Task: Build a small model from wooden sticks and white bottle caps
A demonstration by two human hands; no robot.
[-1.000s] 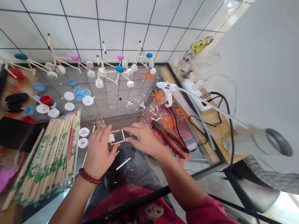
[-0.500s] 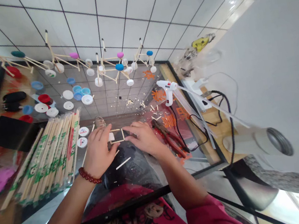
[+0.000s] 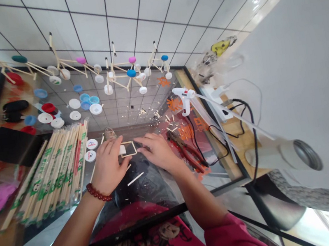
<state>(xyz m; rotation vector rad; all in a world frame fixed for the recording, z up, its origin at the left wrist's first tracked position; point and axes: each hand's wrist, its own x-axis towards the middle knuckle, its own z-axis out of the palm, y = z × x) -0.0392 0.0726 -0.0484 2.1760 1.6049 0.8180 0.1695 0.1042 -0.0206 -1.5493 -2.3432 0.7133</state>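
Observation:
My left hand [image 3: 108, 165], with a beaded bracelet at the wrist, is closed on the left end of a small rectangular wooden-stick frame [image 3: 135, 147]. A white bottle cap [image 3: 121, 149] sits at that end, partly hidden by the fingers. At the frame's right end is my right hand [image 3: 158, 151], its thumb and forefinger apart and just clear of the sticks. A loose cut stick [image 3: 135, 179] lies on the glass tabletop nearer to me. Two printed white caps [image 3: 90, 156] rest left of my left hand.
Wrapped chopsticks [image 3: 53, 169] lie at left. Several loose bottle caps [image 3: 86, 106] and stick-built bicycle models [image 3: 127, 77] stand farther back. Red-handled pliers [image 3: 189, 152], a white glue gun [image 3: 184, 100], its black cord and a power strip [image 3: 217, 102] are at right.
My right fingers have drawn slightly away from the frame's right end. The frame has tilted a little; my left hand stays in place on it.

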